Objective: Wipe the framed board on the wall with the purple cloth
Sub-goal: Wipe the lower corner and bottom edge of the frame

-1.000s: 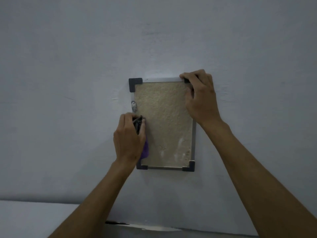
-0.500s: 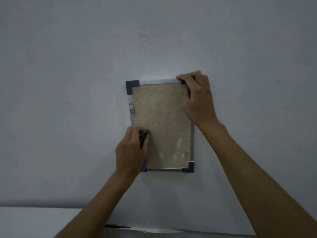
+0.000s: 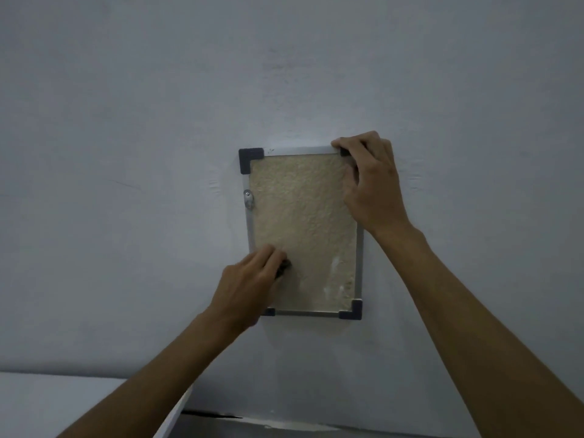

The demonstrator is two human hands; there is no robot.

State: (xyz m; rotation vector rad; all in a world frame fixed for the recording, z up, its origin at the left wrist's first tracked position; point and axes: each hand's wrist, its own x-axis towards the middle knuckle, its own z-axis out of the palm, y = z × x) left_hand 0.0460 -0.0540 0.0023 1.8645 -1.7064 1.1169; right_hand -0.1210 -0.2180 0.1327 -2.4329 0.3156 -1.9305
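Low in the picture the left hand (image 3: 249, 287) presses a dark wad, presumably the purple cloth (image 3: 282, 268), fingers curled, onto the framed board (image 3: 303, 222) at centre, whose upper right corner the right hand (image 3: 368, 181) grips.

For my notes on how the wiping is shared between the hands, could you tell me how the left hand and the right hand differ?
The left hand lies low on the framed board, near its lower left corner; the right hand sits at the top right corner. The left hand grips something dark, presumably the cloth, though no purple shows; the right hand curls over the frame itself. Both touch the board.
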